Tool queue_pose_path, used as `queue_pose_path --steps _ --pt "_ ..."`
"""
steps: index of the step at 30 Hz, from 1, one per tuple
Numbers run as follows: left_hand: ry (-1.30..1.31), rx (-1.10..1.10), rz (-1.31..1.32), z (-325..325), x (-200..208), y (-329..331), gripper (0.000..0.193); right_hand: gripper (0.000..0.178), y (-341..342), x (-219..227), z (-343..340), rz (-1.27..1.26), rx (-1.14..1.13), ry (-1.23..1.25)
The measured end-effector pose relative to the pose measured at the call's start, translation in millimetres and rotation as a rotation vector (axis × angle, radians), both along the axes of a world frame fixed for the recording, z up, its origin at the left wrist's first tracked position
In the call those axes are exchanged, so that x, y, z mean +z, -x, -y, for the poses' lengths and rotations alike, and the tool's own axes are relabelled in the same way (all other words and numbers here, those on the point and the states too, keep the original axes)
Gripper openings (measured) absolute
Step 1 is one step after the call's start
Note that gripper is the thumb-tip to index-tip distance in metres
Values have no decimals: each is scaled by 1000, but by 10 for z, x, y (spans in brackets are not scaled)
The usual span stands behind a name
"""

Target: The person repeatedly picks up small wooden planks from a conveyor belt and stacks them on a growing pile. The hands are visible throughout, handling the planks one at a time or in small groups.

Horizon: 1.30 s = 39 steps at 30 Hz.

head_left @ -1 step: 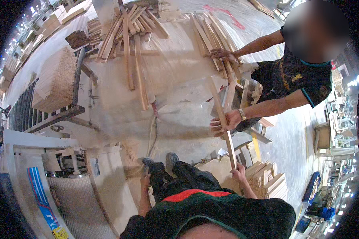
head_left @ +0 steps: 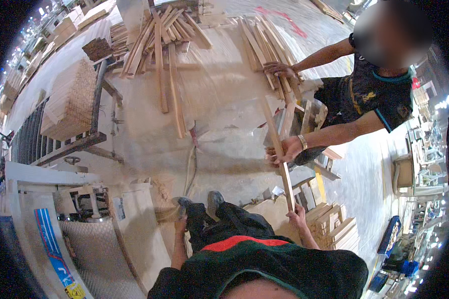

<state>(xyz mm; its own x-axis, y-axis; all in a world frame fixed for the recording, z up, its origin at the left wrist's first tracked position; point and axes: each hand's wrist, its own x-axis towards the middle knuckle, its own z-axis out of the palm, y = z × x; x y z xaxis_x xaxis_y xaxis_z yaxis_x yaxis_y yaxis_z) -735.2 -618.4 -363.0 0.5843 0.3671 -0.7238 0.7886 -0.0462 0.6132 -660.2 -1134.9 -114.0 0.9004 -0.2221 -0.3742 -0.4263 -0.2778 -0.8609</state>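
Note:
A long, narrow wooden strip [head_left: 286,182] slants away from me on my right. Its near end is in my right hand [head_left: 298,218], whose fingers are closed round it. Farther along the strip, a co-worker's hand [head_left: 288,149] with a watch at the wrist touches it. The co-worker's other hand [head_left: 279,69] rests on a pile of wooden strips [head_left: 267,42]. My left hand [head_left: 181,225] hangs low beside my left leg, close to a pale board; its fingers are too small and hidden to read.
To my left stands a machine with a ribbed grey surface [head_left: 97,249]. Beyond it, a stack of wood [head_left: 72,102] sits on a metal-framed cart [head_left: 70,149]. Loose strips [head_left: 157,42] lie heaped ahead. Cut blocks [head_left: 334,224] are stacked at my right. A hose [head_left: 191,169] crosses the floor.
The co-worker's watch-side hand has shifted slightly on the strip, and the co-worker leans a little nearer the strip. My right hand keeps its hold on the strip's end.

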Motion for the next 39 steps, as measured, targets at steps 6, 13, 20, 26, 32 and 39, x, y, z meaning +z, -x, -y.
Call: queue_pose_path --steps 6,13,20,26,32,39 --pt "-174 -190 107 -163 161 -616 57 19 -935 -175 60 213 -393 -179" --pt "20 52 182 -654 1160 -1057 60 30 -2336 -161 -1003 211 -413 -259" --pt "230 424 377 -1258 2220 -1815 40 25 -3358 -285 -3680 494 546 154" --pt "222 604 596 -1893 2827 -2530 37 33 -4097 663 -6615 535 956 -116" --pt "71 840 661 -2792 3063 -3086 37 56 -5468 1039 -8689 882 1143 -14" --pt "-158 1025 772 -3792 3344 -3886 34 90 -7216 774 -9987 1141 1335 499"
